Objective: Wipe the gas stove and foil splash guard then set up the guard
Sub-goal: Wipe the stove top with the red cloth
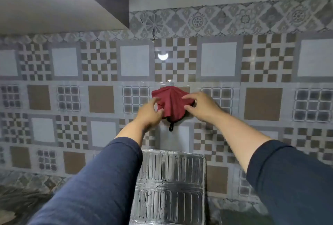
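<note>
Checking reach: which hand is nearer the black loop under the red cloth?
Left. The left hand is beside the black loop; the right hand sits higher, farther off.

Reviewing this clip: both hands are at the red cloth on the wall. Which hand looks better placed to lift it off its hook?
Probably the left hand: its fingers pinch the red cloth at its lower left edge. The right hand rests spread on the cloth's right side, more steadying than gripping. The foil splash guard stands below, untouched.

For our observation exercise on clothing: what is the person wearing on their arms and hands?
Both arms wear dark blue long sleeves of a soft knit-looking fabric, pushed up so the forearms are bare. The left hand and right hand are bare: no gloves, rings, watch or bracelets visible. No markings or logos show on the sleeves.
</note>
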`<state>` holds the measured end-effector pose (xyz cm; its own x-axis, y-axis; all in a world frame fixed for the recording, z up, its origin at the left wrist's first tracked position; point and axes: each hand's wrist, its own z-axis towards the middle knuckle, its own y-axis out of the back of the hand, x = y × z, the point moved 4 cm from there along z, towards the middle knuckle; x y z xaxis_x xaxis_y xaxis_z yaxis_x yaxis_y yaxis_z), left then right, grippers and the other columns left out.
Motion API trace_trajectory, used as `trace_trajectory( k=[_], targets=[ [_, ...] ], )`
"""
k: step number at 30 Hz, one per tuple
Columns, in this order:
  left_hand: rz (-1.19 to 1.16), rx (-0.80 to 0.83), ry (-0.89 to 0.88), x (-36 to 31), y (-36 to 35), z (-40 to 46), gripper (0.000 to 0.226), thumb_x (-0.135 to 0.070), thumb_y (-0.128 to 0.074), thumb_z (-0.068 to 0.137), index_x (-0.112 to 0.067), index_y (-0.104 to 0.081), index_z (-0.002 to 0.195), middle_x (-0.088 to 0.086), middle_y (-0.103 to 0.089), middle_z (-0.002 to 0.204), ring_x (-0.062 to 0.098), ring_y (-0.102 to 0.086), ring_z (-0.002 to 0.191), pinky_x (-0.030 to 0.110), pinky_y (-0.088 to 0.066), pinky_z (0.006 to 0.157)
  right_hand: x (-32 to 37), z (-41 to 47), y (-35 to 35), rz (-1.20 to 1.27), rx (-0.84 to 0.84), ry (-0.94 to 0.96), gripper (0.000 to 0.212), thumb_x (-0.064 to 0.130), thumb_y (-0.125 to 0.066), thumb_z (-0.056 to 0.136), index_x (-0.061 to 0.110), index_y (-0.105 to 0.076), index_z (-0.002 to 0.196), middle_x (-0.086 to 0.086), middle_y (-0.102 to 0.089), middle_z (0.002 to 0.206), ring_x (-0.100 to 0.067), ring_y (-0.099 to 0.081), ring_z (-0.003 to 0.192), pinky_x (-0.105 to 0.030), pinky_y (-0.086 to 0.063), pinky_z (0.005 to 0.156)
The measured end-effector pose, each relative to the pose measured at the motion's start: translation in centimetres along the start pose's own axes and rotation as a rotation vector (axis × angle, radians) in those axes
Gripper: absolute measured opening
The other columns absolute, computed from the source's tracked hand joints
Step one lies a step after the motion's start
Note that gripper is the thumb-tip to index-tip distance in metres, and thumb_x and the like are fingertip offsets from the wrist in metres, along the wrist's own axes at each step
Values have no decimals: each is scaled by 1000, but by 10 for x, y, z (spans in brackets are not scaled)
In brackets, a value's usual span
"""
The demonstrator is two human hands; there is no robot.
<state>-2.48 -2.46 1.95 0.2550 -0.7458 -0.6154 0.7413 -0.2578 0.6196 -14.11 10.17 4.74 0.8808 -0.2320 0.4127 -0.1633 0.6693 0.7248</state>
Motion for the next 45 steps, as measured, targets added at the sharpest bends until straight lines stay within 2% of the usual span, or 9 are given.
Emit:
trace_trajectory(
  k=[5,10,17,22,28,32,38,42,45],
  targets=[
    [-235,-111,-41,24,-25,42,49,-27,-50,95,-26,-37,142,9,-50,139,25,-51,122,40,-43,104,3,38,-29,87,-173,39,40,14,-60,90,24,-57,128,-6,-41,140,-23,-39,130,-27,-25,109],
    [-365,-246,-132,34,-37,56,52,-21,-64,87,-23,-47,137,3,-51,131,17,-52,118,37,-42,105,-7,54,-47,174,-295,11,38,7,-64,86,23,-64,121,-7,-59,125,-23,-55,115,-27,-39,104],
    [-298,-389,-267,5,0,33,49,-15,-68,83,-27,-55,129,-5,-50,119,11,-52,108,33,-49,96,14,35,-2,233,-393,27,28,7,-60,90,20,-70,112,-5,-64,114,-19,-57,109,-18,-38,91],
    [-318,-263,-271,-36,-2,-34,49,-15,-66,85,-26,-53,131,-7,-47,116,11,-51,108,34,-50,95,20,-40,42,187,-268,-23,27,8,-59,91,19,-69,114,-2,-62,120,-16,-54,116,-16,-34,94],
    [-433,-43,-270,-70,-37,-128,49,-12,-68,84,-30,-55,128,-7,-47,116,16,-54,112,39,-52,94,2,-160,79,217,-154,-177,28,11,-62,90,18,-68,116,22,-61,95,-6,-54,108,-17,-38,94],
    [-489,115,-238,-82,-67,-184,49,-12,-70,81,-29,-58,126,-2,-50,116,23,-58,111,43,-52,94,-24,-231,89,255,-96,-325,28,12,-64,89,19,-68,116,3,-66,109,-6,-55,99,-15,-45,83],
    [-557,280,-37,-94,-98,-271,47,-9,-71,82,-28,-60,123,-2,-49,123,27,-58,111,44,-57,84,-41,-325,90,439,12,-494,29,3,-62,88,11,-67,115,-1,-66,100,-5,-61,85,-9,-49,75],
    [-616,416,140,-105,-104,-324,44,-3,-67,84,-20,-59,125,5,-46,131,24,-63,100,34,-61,71,-50,-372,87,520,135,-580,25,3,-63,86,12,-71,108,-7,-71,102,-18,-66,93,-28,-53,88],
    [-617,502,242,-107,-104,-359,45,-2,-67,83,-21,-60,124,8,-52,127,21,-67,89,27,-60,63,-57,-405,83,604,219,-649,23,1,-63,85,11,-72,104,-10,-72,97,-18,-67,86,-29,-54,82]
  ],
)
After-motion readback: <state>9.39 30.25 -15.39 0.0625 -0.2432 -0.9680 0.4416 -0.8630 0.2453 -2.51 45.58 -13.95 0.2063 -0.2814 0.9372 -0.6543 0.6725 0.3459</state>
